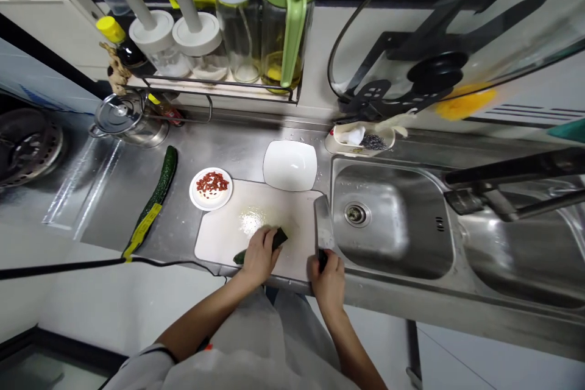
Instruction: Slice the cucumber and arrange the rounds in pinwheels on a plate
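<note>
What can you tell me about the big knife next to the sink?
The knife is a broad cleaver with a grey, metal-looking rectangular blade and a dark handle. The right hand grips the handle, hiding most of it. The blade points away from the person along the right edge of the white cutting board, beside the sink. It is apart from the cucumber piece under the left hand. Whether the blade rests on the board is unclear.

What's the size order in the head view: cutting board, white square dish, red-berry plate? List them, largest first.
1. cutting board
2. white square dish
3. red-berry plate, only slightly smaller-looking than the dish
</note>
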Demonstrator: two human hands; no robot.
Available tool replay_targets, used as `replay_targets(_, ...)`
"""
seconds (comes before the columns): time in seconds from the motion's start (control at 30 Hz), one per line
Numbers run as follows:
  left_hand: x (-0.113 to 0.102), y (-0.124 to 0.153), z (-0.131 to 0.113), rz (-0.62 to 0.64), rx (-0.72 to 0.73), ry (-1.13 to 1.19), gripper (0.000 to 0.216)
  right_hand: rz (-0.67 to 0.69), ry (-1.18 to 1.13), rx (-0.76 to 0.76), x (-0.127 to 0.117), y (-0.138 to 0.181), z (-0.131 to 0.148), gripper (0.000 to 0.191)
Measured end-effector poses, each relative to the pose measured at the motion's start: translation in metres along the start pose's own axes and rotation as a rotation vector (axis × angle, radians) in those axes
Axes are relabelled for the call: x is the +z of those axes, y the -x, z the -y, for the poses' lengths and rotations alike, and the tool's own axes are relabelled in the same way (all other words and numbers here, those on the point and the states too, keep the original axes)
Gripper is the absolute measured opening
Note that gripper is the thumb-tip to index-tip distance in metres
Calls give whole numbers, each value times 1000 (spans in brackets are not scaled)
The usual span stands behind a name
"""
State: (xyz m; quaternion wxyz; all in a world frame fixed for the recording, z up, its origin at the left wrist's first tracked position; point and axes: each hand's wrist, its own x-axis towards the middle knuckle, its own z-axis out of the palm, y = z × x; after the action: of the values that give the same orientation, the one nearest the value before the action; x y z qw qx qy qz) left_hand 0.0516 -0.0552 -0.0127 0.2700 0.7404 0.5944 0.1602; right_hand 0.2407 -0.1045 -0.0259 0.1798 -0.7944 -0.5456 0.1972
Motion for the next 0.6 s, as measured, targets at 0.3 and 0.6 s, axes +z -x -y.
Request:
replay_targets(0.3,-15,-14,15,51,46,185,39,243,-200,-132,-28,1,7,39)
replay_targets(0.6,-22,-19,16,25,72,78,38,410,-271,-162,-20,-11,27,30)
